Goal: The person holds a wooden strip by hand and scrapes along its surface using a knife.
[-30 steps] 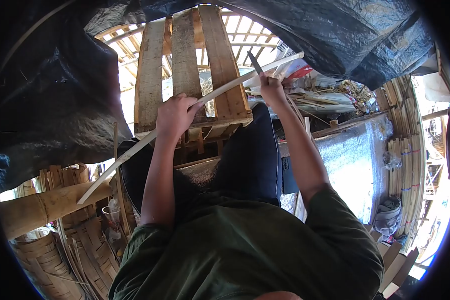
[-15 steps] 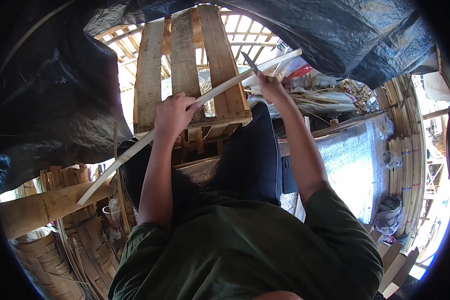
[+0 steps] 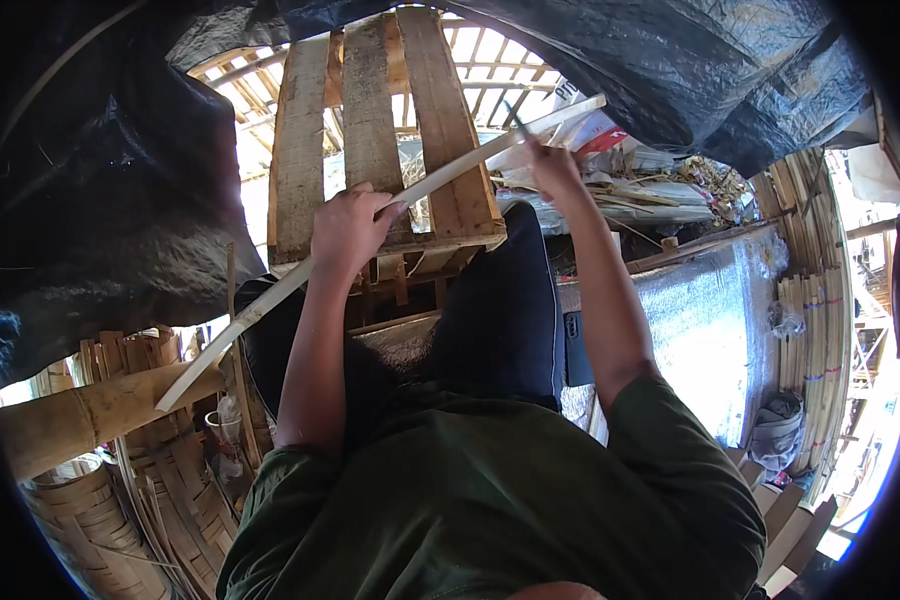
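A long pale strip (image 3: 460,167), which looks like bamboo, slants from the lower left up to the right across a slatted wooden crate (image 3: 370,140). My left hand (image 3: 350,228) is closed around the strip at the crate's near edge. Near the strip's upper end, my right hand (image 3: 555,175) is closed on the handle of a knife (image 3: 518,122). The blade points up and to the left and crosses the strip; whether it touches the strip I cannot tell.
Dark plastic sheeting (image 3: 100,200) hangs at the left and overhead. A thick bamboo pole (image 3: 90,415) and woven baskets (image 3: 80,500) are at the lower left. To the right lie a silvery sheet (image 3: 700,310), bundled strips (image 3: 810,330) and a grey cloth (image 3: 778,430).
My right hand with the knife has shifted slightly right along the strip, and the blade's angle has changed. My left hand and the strip have hardly moved.
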`<state>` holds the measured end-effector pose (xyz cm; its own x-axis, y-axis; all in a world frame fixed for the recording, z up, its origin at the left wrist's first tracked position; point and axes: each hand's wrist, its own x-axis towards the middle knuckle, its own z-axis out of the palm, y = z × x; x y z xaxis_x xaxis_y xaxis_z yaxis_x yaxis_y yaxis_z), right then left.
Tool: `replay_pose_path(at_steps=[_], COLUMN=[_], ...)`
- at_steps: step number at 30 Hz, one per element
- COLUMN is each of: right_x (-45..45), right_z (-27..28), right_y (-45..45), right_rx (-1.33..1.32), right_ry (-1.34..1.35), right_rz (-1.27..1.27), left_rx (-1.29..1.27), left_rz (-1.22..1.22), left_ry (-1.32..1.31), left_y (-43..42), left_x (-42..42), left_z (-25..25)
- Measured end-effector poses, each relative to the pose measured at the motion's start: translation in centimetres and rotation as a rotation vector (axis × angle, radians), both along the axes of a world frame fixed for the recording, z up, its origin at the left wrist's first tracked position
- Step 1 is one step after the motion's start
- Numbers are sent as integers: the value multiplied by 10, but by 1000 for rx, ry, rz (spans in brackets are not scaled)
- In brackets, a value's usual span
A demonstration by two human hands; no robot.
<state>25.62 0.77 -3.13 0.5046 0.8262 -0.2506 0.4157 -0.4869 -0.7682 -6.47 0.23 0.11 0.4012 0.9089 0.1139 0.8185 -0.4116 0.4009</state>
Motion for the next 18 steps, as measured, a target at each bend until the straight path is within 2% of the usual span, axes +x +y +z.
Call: replay_pose_path(at_steps=[1, 3, 5, 7, 9, 11, 12, 13, 15, 16, 17, 18], right_x=[6, -7, -21, 1, -17, -39, -35, -24, -13, -17, -26, -32], right_z=[2, -2, -5, 2, 9, 8, 7, -1, 0, -6, -15, 0], right_y=[4, 4, -1, 6, 0, -4, 2, 8, 16, 15, 11, 5], right_rx=[-4, 64, -43, -93, -46, -131, -215, -110, 14, -22, 92, 9], right_ry=[8, -49, -81, 34, -23, 52, 37, 10, -230, -260, -240, -168], right_rz=[-68, 36, 117, 36, -35, 298, 320, 214, 72, 107, 203, 258], left_rx=[12, 18, 21, 53, 46, 42, 31, 20, 13, 11, 16, 46], left_rz=[-3, 2, -5, -10, 1, 3, 4, 7, 9, 12, 18, 11], left_ry=[5, -5, -16, -15, -11, -7, -12, -20, -12, -1, 4, -10], left_y=[0, 0, 0, -1, -2, 0, 1, 0, -3, -2, -1, 0], left_x=[0, -3, -1, -1, -1, 0, -1, -1, 0, 0, -2, -2], left_z=[-1, -2, -2, -3, -2, 0, 0, -1, 1, 3, 3, 0])
